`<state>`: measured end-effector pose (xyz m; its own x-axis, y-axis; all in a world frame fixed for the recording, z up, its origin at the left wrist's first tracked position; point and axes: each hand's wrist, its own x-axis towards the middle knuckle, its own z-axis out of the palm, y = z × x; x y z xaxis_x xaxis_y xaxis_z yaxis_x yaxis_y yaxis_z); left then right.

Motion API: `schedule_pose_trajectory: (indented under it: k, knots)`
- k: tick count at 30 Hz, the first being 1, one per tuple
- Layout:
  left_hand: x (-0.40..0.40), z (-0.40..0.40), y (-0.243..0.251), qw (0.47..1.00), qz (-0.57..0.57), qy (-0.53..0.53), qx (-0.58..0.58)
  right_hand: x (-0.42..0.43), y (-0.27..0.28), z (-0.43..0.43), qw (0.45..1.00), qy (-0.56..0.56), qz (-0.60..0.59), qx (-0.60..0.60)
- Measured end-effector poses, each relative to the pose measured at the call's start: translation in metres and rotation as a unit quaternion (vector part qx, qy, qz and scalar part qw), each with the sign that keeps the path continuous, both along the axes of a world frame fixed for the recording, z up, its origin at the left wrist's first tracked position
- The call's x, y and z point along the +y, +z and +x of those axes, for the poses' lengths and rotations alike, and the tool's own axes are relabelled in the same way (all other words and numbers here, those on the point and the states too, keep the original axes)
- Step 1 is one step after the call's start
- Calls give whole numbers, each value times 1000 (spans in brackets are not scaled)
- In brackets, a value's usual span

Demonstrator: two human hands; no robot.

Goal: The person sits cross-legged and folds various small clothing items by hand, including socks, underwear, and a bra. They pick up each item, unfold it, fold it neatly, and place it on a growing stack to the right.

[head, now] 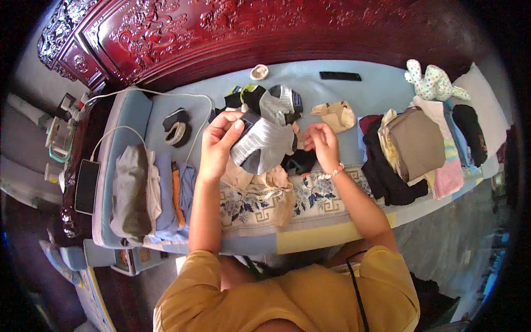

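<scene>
My left hand (222, 137) grips a light grey sock (269, 141) by its dark cuff, thumb on top. Dark patches mark the sock's heel and toe, and it hangs above a loose pile. To the right of its toe end, my right hand (324, 145) is raised with loosely bent fingers and nothing seen in them. Behind the held sock lie another grey sock (276, 106) and a black sock with lime trim (244, 96). Beige thin hosiery (276, 178) and a black sock (300, 162) lie beneath, partly hidden.
Folded clothes (417, 143) are stacked at right beside a plush toy (433, 83). More folded garments (132, 191) stand at left near a phone (87, 186) and white cable (166, 93). Rolled socks (177, 133), a beige bundle (338, 116) and a black strip (340, 76) lie on the seat.
</scene>
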<state>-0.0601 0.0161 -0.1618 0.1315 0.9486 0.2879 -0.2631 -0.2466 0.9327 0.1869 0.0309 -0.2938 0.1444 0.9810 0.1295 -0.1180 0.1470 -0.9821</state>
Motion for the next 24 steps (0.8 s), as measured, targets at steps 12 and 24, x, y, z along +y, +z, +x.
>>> schedule_pose_trajectory:
  k: [12,24]
  knots:
    - [46,-43,-40,995,-68,51,-53,142,17,-25,947,-138,-37,-288]
    - [52,-59,-40,990,-77,64,-101,27,160,-74,974,-71,172,-130]
